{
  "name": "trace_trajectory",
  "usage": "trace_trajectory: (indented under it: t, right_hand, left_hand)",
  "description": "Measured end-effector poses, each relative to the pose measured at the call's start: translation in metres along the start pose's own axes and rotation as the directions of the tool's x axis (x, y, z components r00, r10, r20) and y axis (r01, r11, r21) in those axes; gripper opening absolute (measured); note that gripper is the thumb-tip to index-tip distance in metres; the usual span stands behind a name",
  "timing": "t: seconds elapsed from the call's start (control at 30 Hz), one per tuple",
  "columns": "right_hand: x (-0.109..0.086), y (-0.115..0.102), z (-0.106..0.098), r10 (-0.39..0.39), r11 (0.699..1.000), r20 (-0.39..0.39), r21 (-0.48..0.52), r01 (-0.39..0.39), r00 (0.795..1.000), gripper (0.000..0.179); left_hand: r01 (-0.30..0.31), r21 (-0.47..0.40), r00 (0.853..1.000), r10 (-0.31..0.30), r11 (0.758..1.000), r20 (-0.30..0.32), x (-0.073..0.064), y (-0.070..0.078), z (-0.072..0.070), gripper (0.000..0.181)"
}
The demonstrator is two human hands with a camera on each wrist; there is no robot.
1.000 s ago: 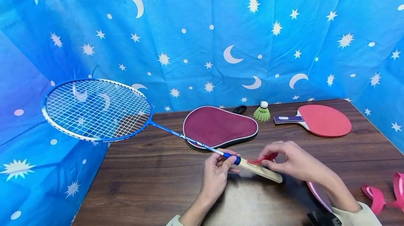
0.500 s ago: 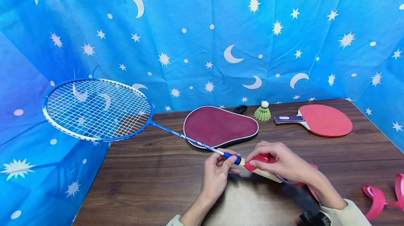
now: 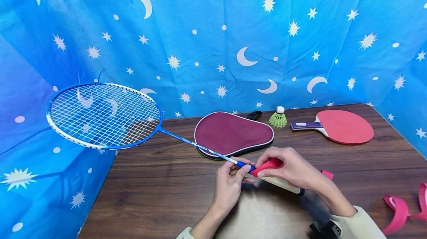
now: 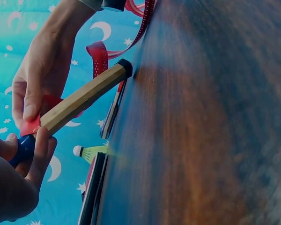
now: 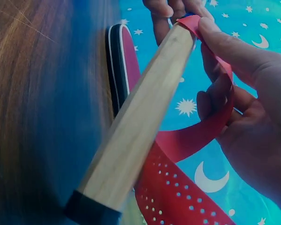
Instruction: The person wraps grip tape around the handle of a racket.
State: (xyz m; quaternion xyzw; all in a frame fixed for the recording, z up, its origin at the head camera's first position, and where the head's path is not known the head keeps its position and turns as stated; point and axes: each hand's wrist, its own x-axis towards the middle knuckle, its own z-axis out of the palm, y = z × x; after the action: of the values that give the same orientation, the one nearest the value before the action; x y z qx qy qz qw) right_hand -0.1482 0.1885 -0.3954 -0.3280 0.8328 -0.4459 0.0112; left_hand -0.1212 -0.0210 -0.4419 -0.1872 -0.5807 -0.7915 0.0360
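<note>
A blue-and-white badminton racket (image 3: 186, 142) slants across the head view, its strung head up at the left. My left hand (image 3: 230, 183) grips it at the blue cone (image 4: 24, 149) just above the handle. The handle (image 5: 140, 108) is bare pale wood with a dark butt cap (image 4: 125, 67). My right hand (image 3: 288, 166) pinches the end of a red grip tape (image 5: 192, 22) against the top of the wood, right beside the blue cone. From those fingers the perforated tape loops down behind the handle in the right wrist view.
A maroon paddle case (image 3: 230, 133) lies behind the racket shaft. Beyond it stand a yellow-green shuttlecock (image 3: 278, 118) and a red table tennis paddle (image 3: 348, 127) on the wooden table (image 3: 143, 194). Curled pink-red tape (image 3: 397, 213) rests at the right edge.
My right hand has moved left along the handle with the tape end, up to the blue cone. The left hand and the racket have stayed nearly still.
</note>
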Motion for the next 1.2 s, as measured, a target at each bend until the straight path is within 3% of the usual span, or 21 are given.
trace_trajectory:
  t: [0.17,0.33,0.6,0.8,1.03,1.2]
  right_hand:
    - [0.003,0.001,0.003,0.013,1.000,-0.040,-0.016,-0.013,0.999,0.028]
    - [0.005,0.000,0.005,-0.052,0.993,-0.063,-0.106,0.045,0.997,0.025]
    - [0.004,0.000,0.007,-0.009,0.999,-0.003,-0.032,0.009,1.000,0.019]
    - [0.005,-0.002,0.007,0.019,0.999,0.027,0.045,-0.020,0.999,0.020]
    - [0.006,-0.006,0.007,0.032,0.999,0.061,0.029,-0.034,0.998,0.025]
    - [0.007,-0.004,0.013,-0.013,0.999,0.013,0.030,0.013,1.000,0.021]
  left_hand:
    - [0.009,0.019,1.000,-0.009,1.000,0.004,-0.001,0.001,0.001,0.015]
    - [0.030,0.060,1.000,-0.030,0.998,0.004,-0.001,0.002,0.000,0.016]
    - [0.078,0.167,0.997,-0.081,0.983,0.009,-0.003,0.005,-0.001,0.019]
    - [0.038,0.157,0.997,-0.047,0.987,0.055,-0.001,0.009,-0.001,0.019]
    - [0.004,0.237,1.000,-0.010,0.971,0.025,0.000,0.023,-0.004,0.024]
    - [-0.019,0.262,1.000,0.021,0.965,-0.006,-0.001,0.025,-0.004,0.034]
